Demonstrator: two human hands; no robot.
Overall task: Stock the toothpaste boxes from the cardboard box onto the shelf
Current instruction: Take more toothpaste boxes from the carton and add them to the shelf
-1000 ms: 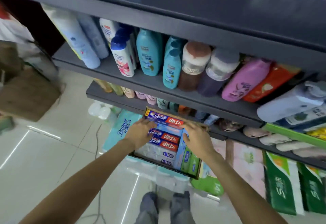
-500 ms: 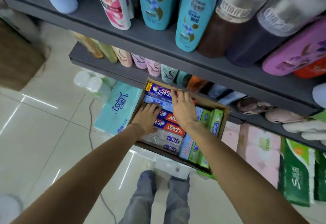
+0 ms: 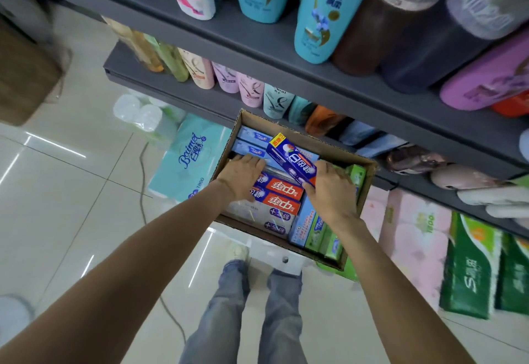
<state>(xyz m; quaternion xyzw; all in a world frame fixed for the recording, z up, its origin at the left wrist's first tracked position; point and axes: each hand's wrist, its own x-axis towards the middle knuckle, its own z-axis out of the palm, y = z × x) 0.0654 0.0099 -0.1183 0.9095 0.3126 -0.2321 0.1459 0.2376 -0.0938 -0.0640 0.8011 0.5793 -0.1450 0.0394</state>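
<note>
- Head view looks down on a cardboard box (image 3: pixel 369 180) parked just under the lower shelf (image 3: pixel 200 90)'s front lip, near full of toothpaste boxes (image 3: pixel 274 194) in flat rows, with green ones on edge along its right wall
- right hand (image 3: pixel 329 191) grips one end of a blue toothpaste box (image 3: pixel 292 160), fingers curled round it; its far end tilts up clear of the rows beneath
- left hand (image 3: pixel 242 176) lies on the packs at the left, fingers reaching forward onto them; whether it pinches one or merely presses, I cannot tell
- by the look of it, stocking has barely begun: one pack is lifted out, none can be seen among the goods on either shelf, and the carton holds many more
- room is tight: the lower shelf is lined with tubes (image 3: pixel 252 90) right to its edge, the upper with tall bottles (image 3: pixel 323 11); no open slot for toothpaste shows here
- shelf lip overhangs the carton's far wall, so a straight lift risks a knock; drawing the pack toward the body first seems safer; tissue packs (image 3: pixel 189 157) crowd the floor to the left
</note>
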